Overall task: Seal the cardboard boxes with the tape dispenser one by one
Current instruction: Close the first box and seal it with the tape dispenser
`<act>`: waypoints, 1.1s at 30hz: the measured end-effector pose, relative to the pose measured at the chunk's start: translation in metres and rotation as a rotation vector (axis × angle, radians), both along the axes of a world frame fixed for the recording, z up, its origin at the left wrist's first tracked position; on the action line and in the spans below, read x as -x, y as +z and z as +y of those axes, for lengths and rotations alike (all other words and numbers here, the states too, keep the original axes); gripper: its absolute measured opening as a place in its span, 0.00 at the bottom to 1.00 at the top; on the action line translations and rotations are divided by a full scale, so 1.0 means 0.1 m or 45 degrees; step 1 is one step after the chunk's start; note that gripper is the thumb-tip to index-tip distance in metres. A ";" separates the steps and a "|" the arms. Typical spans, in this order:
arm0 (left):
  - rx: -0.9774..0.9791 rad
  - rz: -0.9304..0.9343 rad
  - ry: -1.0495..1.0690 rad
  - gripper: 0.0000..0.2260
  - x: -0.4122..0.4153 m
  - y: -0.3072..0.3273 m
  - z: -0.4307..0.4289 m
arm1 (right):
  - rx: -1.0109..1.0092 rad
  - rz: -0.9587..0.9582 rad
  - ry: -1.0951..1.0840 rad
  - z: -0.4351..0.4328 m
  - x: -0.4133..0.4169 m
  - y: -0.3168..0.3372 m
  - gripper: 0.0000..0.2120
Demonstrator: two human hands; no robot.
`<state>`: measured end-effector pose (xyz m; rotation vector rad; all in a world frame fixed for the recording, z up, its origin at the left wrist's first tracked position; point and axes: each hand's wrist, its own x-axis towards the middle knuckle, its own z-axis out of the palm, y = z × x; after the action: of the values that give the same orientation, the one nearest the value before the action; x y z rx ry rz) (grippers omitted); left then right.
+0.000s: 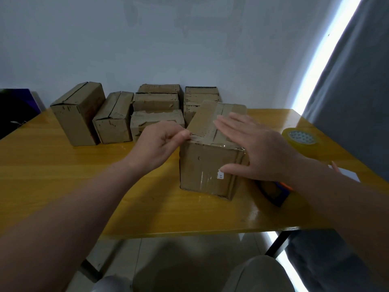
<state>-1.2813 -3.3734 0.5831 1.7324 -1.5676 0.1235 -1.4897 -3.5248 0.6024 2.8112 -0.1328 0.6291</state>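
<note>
The cardboard box [202, 165] stands right of the frame's centre on the tabletop [94, 182], clear tape shining along its top seam. The left hand [160, 142] pinches the box's near top-left corner between thumb and curled forefinger. The right hand [259, 148] lies spread, fingers straight across the top, thumb on the front face. One blue-and-orange tape dispenser [273, 194] lies just right of the box, partly under the right forearm. One yellowish tape roll [301, 140] lies further right.

The tabletop is glossy yellow wood grain on dark legs, over pale floor tiles. Behind is a plain pale wall [168, 49]; a grey curtain [353, 91] with a bright strip of light fills the right.

Along the wall stand two tilted boxes [77, 116] on the left, three stacked boxes [155, 102] in the middle, and a further stack [200, 94] I cannot count.
</note>
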 end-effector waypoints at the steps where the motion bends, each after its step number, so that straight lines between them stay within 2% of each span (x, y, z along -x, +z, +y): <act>1: -0.027 0.121 -0.029 0.21 0.01 0.01 0.00 | 0.074 0.072 -0.007 -0.03 0.01 -0.02 0.41; 3: -0.065 0.333 -0.106 0.23 0.02 0.02 0.01 | 0.216 0.148 0.007 -0.07 0.01 -0.05 0.41; 6: -0.089 0.478 -0.162 0.25 0.00 0.01 0.01 | 0.426 0.178 0.022 -0.10 0.03 -0.14 0.42; 12: -0.122 0.499 -0.152 0.25 0.00 0.02 0.01 | 0.759 0.140 -0.069 -0.12 0.04 -0.27 0.43; 17: -0.139 0.513 -0.160 0.24 0.01 0.04 0.04 | 1.023 0.285 -0.014 -0.15 0.08 -0.30 0.46; 24: -0.129 0.580 -0.165 0.23 0.04 0.06 0.05 | 1.008 0.123 0.044 0.00 -0.20 -0.17 0.41; 28: -0.109 0.634 -0.177 0.26 0.03 0.08 0.03 | 1.135 0.179 -0.023 0.06 -0.43 -0.38 0.44; 31: -0.102 0.665 -0.180 0.25 0.02 0.09 0.01 | 1.098 0.203 -0.031 0.11 -0.47 -0.52 0.46; 33: -0.097 0.644 -0.178 0.24 0.04 0.09 -0.01 | 1.072 0.305 0.008 0.18 -0.49 -0.59 0.46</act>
<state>-1.2852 -3.3745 0.5926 1.5471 -1.3175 -0.4182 -1.4410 -3.5070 0.5431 2.0385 0.1549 0.2472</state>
